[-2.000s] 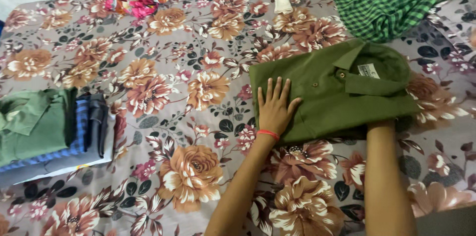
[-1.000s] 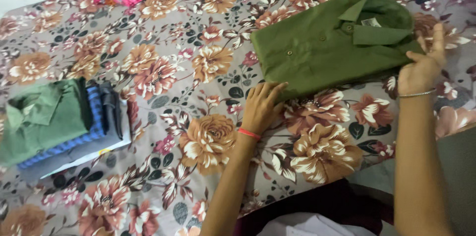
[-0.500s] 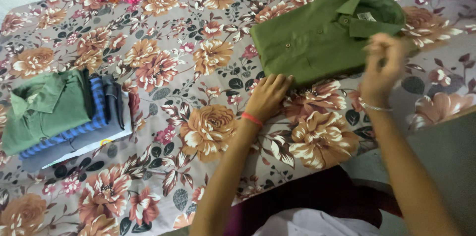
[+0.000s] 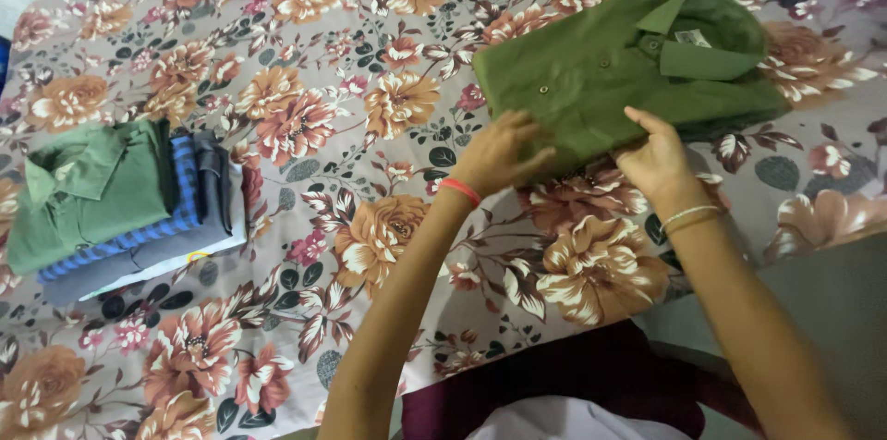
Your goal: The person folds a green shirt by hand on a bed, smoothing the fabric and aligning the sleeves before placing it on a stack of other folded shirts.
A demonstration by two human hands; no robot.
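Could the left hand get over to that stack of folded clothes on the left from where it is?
Probably yes. The left hand rests at the near edge of the folded green shirt, and only bare flowered bedsheet lies between it and the stack of folded clothes; nothing blocks the way.

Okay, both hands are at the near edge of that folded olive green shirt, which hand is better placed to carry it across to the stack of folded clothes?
Probably the left hand: it grips the folded olive shirt on the side facing the stack.
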